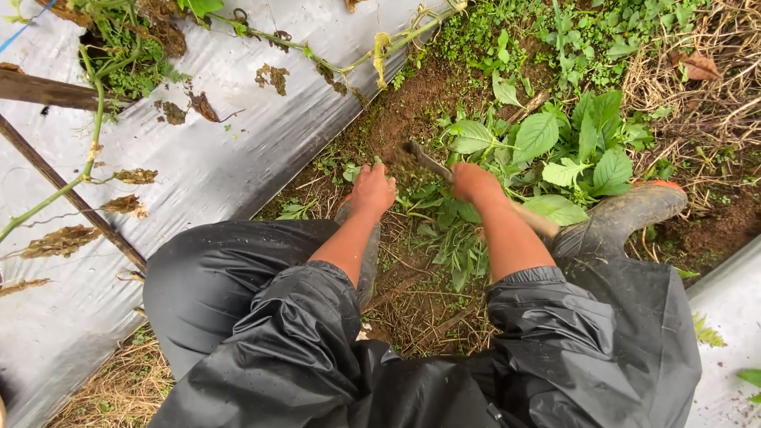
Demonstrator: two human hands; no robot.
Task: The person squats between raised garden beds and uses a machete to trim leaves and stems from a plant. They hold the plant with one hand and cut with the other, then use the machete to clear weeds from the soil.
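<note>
I squat over a strip of soil and weeds between plastic-covered beds. My left hand [371, 190] is closed around a clump of low green weeds [400, 170] at the ground. My right hand [473, 182] grips the wooden handle of a small hoe [426, 158], whose head is dug into the brown soil [412, 111] just beyond the weeds. The handle's rear end runs back under my right forearm. Broad-leaved plants [571, 150] grow just right of my right hand.
Silver plastic mulch [214, 166] covers the bed on the left, with dry vines and stakes across it. Another plastic edge [725, 293] lies at the right. My rubber boot [626, 210] stands at the right, dry straw [713, 87] beyond it.
</note>
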